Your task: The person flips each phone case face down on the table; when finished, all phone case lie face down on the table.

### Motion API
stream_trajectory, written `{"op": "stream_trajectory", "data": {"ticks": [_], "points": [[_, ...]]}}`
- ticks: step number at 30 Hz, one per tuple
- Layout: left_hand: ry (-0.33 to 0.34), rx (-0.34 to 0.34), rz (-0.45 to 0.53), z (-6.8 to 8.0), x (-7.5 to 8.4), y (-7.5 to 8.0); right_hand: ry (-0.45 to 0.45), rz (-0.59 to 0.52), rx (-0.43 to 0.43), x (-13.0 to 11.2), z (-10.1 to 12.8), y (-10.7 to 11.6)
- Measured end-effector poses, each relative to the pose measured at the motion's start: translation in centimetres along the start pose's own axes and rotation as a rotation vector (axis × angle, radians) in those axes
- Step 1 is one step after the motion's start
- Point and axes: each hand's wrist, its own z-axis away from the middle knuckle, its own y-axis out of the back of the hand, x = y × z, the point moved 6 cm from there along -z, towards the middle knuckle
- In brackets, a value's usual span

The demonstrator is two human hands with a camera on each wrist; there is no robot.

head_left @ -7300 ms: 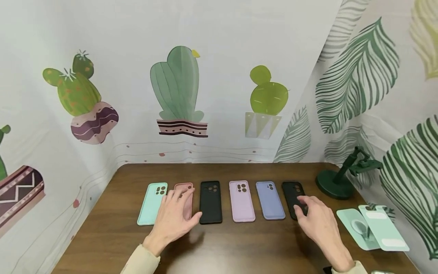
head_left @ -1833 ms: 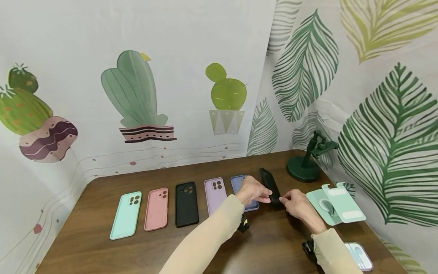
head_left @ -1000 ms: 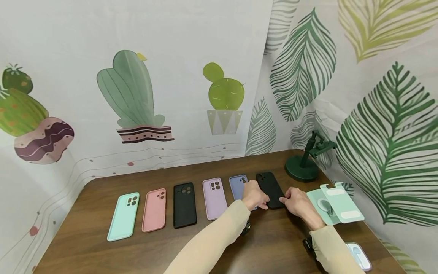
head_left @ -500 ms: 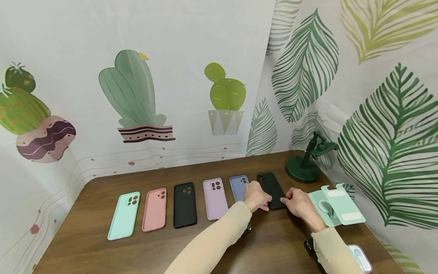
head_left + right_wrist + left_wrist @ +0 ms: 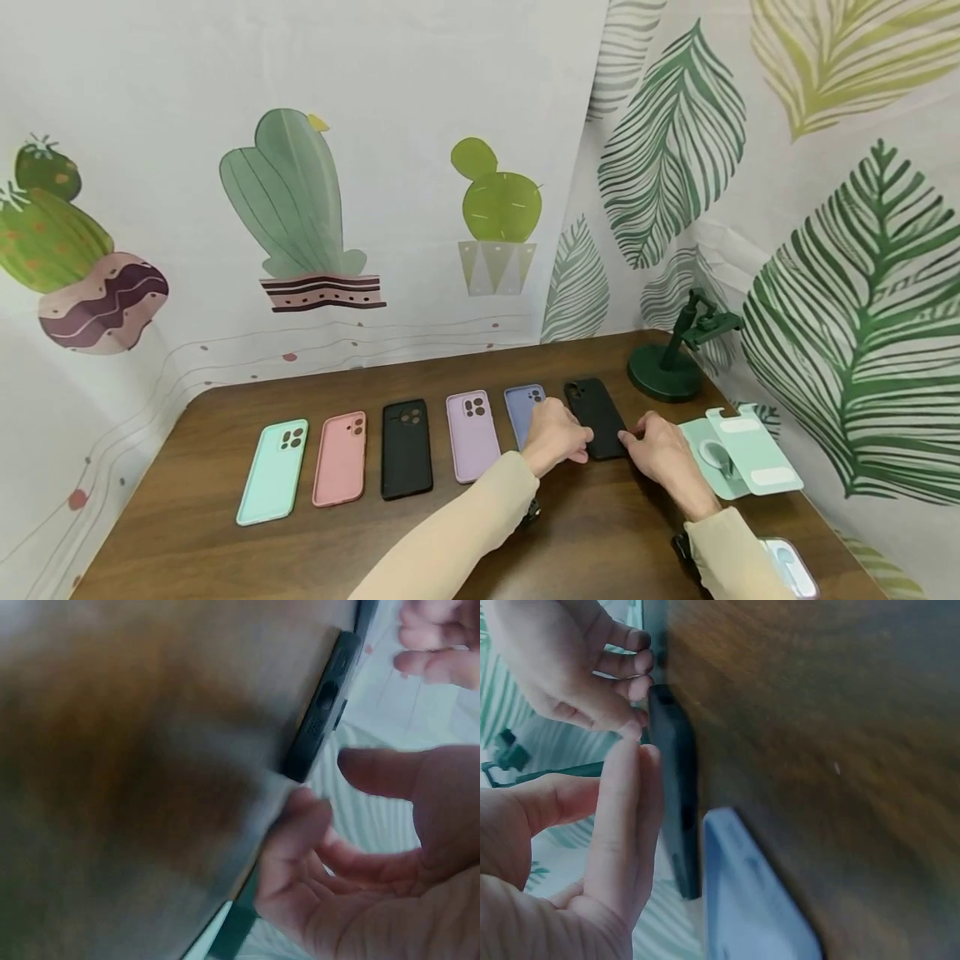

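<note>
The black phone case (image 5: 597, 421) at the right end of a row of phone cases lies flat on the wooden table, camera cutouts at its upper left. My left hand (image 5: 557, 435) is at its lower left edge, overlapping the blue phone case (image 5: 519, 408) in the head view. Its index and middle fingers (image 5: 615, 825) stretch straight toward the black case (image 5: 676, 795). At the lower right corner is my right hand (image 5: 660, 450), thumb and bent fingers apart with nothing between them. The right wrist view shows the port cutout in the case's bottom edge (image 5: 328, 694).
Leftward lie a lilac case (image 5: 472, 437), another black case (image 5: 406, 450), a pink case (image 5: 340, 458) and a mint case (image 5: 272, 471). A dark green stand (image 5: 663, 372) is behind right; a mint stand (image 5: 757, 454) and a pale case (image 5: 791, 567) are near the right edge.
The black case lay with cutouts at upper right, then stood tilted on edge between both hands. Now it lies flat, turned over. Over the last second the hands have shifted only slightly.
</note>
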Motion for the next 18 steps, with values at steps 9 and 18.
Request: {"op": "stream_trajectory", "data": {"ticks": [9,18], "points": [[-0.112,0.084,-0.212,1.9,0.5,3.8,0.063,-0.024,0.061,-3.3,2.0,0.2],[-0.239,0.218,-0.400,-0.1,-2.9,7.1,0.167,-0.040,0.041,-5.1,1.1,-3.1]]}}
